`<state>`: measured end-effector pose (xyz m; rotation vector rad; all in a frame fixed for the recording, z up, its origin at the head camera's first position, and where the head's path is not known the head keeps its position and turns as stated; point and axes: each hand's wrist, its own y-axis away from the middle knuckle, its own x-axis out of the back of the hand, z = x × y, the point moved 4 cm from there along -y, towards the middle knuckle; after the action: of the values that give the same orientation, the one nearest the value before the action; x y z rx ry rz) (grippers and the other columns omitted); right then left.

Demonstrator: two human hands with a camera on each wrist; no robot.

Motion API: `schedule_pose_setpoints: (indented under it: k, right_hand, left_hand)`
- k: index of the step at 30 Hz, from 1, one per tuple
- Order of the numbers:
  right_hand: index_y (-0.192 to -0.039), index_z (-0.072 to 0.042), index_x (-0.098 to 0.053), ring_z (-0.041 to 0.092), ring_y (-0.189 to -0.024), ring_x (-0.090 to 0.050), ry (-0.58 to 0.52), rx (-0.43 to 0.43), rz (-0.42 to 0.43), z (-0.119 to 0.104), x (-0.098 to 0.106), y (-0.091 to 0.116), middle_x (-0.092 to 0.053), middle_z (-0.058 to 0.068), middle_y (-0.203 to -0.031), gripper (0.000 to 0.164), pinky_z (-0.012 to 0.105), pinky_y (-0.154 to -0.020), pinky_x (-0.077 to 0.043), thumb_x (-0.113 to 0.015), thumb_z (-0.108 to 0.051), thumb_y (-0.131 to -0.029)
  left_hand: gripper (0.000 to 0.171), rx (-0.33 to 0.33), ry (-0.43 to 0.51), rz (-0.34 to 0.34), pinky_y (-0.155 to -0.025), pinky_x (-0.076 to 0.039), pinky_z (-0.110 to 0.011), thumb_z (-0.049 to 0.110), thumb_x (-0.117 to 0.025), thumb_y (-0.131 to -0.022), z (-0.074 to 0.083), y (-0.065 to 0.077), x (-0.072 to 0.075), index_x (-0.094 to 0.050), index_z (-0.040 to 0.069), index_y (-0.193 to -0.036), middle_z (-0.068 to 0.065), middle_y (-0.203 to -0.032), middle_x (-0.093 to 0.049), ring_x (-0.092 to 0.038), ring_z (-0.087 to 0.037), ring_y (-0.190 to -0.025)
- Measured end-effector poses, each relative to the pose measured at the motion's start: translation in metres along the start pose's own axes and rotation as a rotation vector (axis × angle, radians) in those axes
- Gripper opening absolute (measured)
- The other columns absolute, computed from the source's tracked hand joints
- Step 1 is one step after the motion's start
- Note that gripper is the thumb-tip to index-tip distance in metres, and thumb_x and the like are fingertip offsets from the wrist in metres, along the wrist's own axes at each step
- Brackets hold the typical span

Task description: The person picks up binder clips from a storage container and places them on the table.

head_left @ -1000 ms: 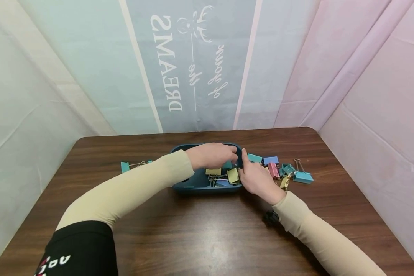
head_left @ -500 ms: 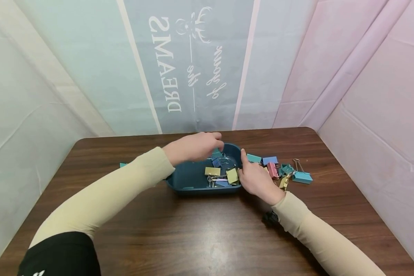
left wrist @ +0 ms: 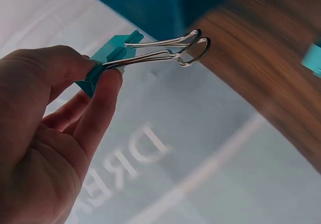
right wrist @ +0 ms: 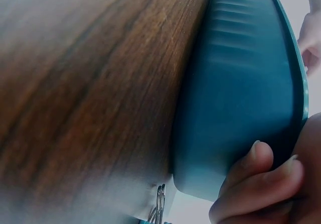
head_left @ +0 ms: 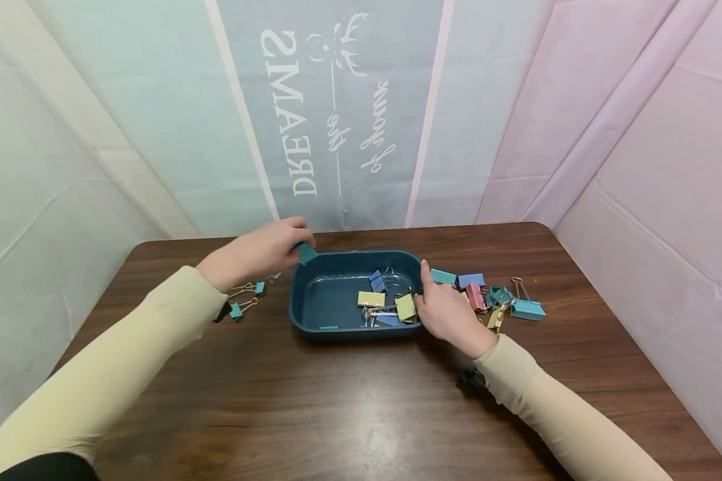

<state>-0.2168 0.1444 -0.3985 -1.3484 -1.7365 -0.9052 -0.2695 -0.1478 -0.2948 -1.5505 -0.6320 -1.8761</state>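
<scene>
My left hand (head_left: pixel 257 252) pinches a teal binder clip (head_left: pixel 306 253) between thumb and fingers, up at the far left corner of a dark blue bin (head_left: pixel 321 332). In the left wrist view, the clip's two silver wire handles (left wrist: pixel 165 56) point away from the fingertips. My right hand (head_left: pixel 448 308) grips the bin's right end, one digit up at the rim and curled fingers (right wrist: pixel 258 186) against the outer wall. Inside the bin, toward its right side, lie a yellow clip (head_left: pixel 371 298), a lime clip (head_left: pixel 406 307) and blue clips (head_left: pixel 378 280).
Several more clips lie on the brown table (head_left: pixel 361 401) right of the bin, among them a pink clip (head_left: pixel 475 296) and a teal clip (head_left: pixel 527 308). Small teal clips (head_left: pixel 236 311) sit to its left. A printed curtain (head_left: pixel 349 133) hangs behind the table.
My left hand has moved left from over the bin's right side to its far left corner, carrying the teal binder clip. The right hand stays at the bin's right end.
</scene>
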Motion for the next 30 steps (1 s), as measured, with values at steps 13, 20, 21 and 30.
schedule_pose_setpoints:
  k: [13,20,21,30]
  right_hand:
    - [-0.158,0.001,-0.008,0.02,-0.04,-0.048,-0.007,0.002,-0.012,0.0,0.001,0.001,-0.05,0.005,-0.056,0.072,0.03,-0.039,-0.037,-0.048,-0.019,-0.102]
    - [-0.158,0.001,-0.009,0.02,-0.039,-0.047,-0.004,0.002,0.0,0.0,0.003,0.001,-0.05,0.005,-0.054,0.072,0.03,-0.039,-0.036,-0.048,-0.018,-0.101]
    - [-0.158,0.001,-0.009,0.02,-0.039,-0.047,-0.005,0.002,0.001,0.0,0.003,0.001,-0.05,0.005,-0.054,0.072,0.03,-0.039,-0.037,-0.048,-0.018,-0.101]
    - [-0.158,0.001,-0.009,0.02,-0.039,-0.048,-0.019,0.01,-0.006,0.001,0.001,0.001,-0.05,0.005,-0.055,0.072,0.031,-0.039,-0.038,-0.048,-0.018,-0.101]
  left_hand:
    - [0.023,0.201,0.069,-0.019,-0.066,-0.04,-0.036,0.0,-0.058,-0.087,-0.062,0.056,-0.018,-0.069,0.003,-0.107,-0.009,-0.098,-0.051,-0.046,-0.022,-0.076]
    - [0.022,0.241,0.093,-0.046,-0.068,-0.042,-0.038,0.001,-0.06,-0.089,-0.076,0.07,-0.028,-0.068,0.003,-0.109,-0.011,-0.102,-0.056,-0.048,-0.021,-0.077]
    - [0.022,0.237,0.096,-0.048,-0.068,-0.043,-0.038,0.001,-0.06,-0.089,-0.078,0.072,-0.03,-0.069,0.003,-0.109,-0.011,-0.102,-0.056,-0.049,-0.021,-0.076]
    - [0.021,0.262,0.08,-0.047,-0.071,-0.044,-0.039,0.002,-0.059,-0.092,-0.093,0.084,-0.042,-0.069,0.003,-0.111,-0.011,-0.108,-0.06,-0.052,-0.021,-0.081]
